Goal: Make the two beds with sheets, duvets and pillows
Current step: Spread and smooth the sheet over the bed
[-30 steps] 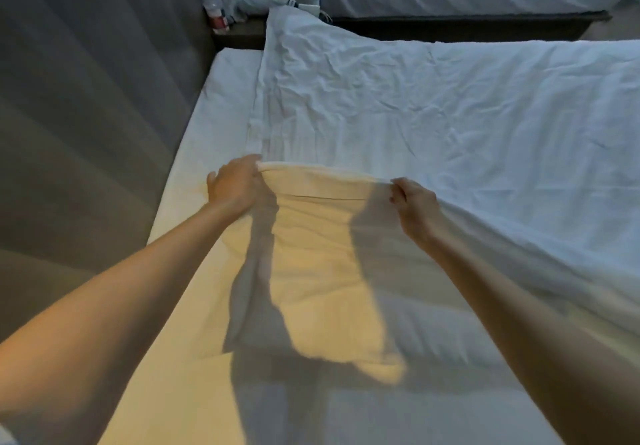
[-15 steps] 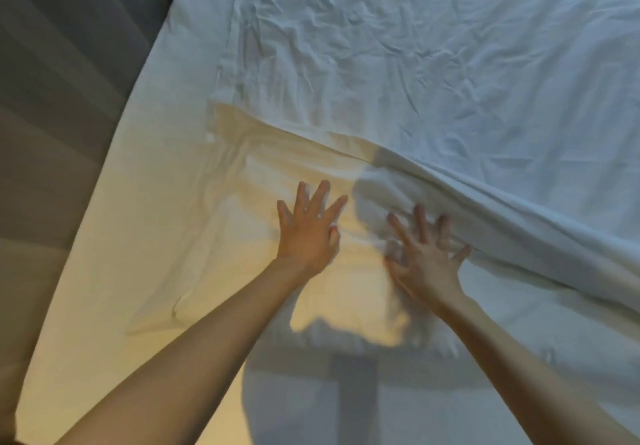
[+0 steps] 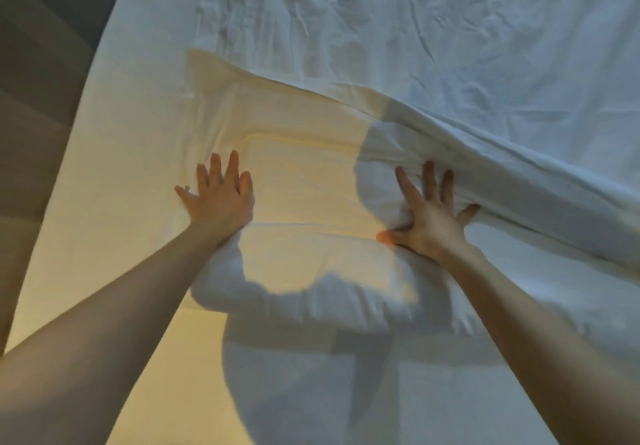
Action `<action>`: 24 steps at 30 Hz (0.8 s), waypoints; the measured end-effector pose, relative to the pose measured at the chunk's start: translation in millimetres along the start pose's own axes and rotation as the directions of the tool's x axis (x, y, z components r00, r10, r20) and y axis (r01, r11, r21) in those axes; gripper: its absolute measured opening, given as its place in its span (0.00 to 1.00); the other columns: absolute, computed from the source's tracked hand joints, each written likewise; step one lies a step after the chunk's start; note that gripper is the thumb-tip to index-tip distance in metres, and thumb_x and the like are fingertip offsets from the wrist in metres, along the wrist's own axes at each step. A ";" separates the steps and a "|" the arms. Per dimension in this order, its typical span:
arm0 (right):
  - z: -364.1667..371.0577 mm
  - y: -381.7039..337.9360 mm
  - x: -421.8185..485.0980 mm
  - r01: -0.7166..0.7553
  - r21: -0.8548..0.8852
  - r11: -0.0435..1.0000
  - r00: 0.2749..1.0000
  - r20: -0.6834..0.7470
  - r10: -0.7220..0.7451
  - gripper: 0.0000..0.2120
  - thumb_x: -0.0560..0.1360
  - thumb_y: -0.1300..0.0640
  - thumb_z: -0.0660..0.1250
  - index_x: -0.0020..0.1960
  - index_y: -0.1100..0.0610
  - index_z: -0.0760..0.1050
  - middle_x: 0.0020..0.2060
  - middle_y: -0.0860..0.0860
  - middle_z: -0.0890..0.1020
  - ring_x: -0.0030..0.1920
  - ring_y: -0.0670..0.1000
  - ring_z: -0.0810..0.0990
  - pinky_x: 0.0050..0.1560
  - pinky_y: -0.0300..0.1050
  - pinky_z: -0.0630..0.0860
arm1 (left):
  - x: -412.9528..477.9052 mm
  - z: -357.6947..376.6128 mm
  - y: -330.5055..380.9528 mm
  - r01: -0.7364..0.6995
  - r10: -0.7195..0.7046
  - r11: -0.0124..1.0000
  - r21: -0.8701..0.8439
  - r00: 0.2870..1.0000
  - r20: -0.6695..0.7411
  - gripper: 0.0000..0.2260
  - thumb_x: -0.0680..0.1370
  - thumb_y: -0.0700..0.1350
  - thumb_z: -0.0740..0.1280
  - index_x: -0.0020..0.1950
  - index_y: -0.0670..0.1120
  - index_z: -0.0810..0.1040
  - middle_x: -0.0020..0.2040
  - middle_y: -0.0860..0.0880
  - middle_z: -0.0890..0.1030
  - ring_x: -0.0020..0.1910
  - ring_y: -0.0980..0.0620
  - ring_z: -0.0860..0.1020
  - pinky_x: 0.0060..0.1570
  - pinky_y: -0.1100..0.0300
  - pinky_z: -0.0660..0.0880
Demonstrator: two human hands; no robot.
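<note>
A white pillow (image 3: 311,264) lies on the bed's white fitted sheet (image 3: 114,154), lit yellow by warm light. My left hand (image 3: 218,199) presses flat on the pillow's left part, fingers spread. My right hand (image 3: 429,219) presses flat on its right part, fingers spread, at the folded edge of the wrinkled white duvet (image 3: 450,64). The duvet covers the far and right parts of the bed, and its edge runs diagonally from upper left to lower right over the pillow's far side.
A grey panelled wall (image 3: 41,64) runs along the bed's left side. My shadow falls across the pillow and the near sheet (image 3: 311,392).
Both hands let go of the duvet edge and dropped flat onto the pillow, then slid apart, left hand leftward and right hand rightward. The view tilted down toward the bed.
</note>
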State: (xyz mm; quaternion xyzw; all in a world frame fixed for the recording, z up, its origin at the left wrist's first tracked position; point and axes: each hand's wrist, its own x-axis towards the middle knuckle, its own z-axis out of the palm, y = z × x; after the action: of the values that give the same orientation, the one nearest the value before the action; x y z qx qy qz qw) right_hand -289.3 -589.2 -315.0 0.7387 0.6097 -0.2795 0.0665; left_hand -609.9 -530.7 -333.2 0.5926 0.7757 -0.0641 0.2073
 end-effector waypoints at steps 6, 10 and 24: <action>-17.8 -17.6 -35.4 0.175 -0.103 0.979 0.985 0.020 -0.174 0.36 0.79 0.45 0.62 0.79 0.42 0.42 0.79 0.50 0.46 0.78 0.57 0.44 0.73 0.68 0.48 | -80.3 -17.8 15.2 -0.160 0.160 0.985 -0.072 0.987 -0.003 0.25 0.83 0.59 0.46 0.79 0.58 0.43 0.80 0.54 0.42 0.79 0.48 0.41 0.73 0.40 0.39; -42.4 -24.6 -96.1 0.259 -0.046 0.965 0.963 -0.068 -0.262 0.30 0.82 0.47 0.55 0.78 0.41 0.42 0.79 0.50 0.47 0.79 0.56 0.45 0.75 0.62 0.46 | -141.0 -50.7 26.5 -0.214 0.213 0.971 -0.110 0.977 -0.019 0.26 0.83 0.57 0.47 0.79 0.57 0.43 0.80 0.54 0.42 0.79 0.49 0.41 0.74 0.43 0.40; -102.0 -6.2 -299.7 0.376 -0.061 0.924 0.892 -0.246 -0.379 0.29 0.81 0.53 0.61 0.78 0.45 0.54 0.78 0.51 0.57 0.78 0.57 0.52 0.73 0.66 0.51 | -347.1 -106.1 40.7 -0.362 0.354 0.921 -0.145 0.932 -0.078 0.25 0.84 0.54 0.50 0.79 0.58 0.44 0.79 0.57 0.41 0.78 0.51 0.39 0.76 0.46 0.42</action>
State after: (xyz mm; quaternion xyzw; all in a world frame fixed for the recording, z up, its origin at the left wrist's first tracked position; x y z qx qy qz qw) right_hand -291.4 -801.7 -80.3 0.6354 0.7466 -0.1868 -0.0632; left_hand -523.9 -792.1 -93.1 0.7075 0.6621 0.0508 0.2417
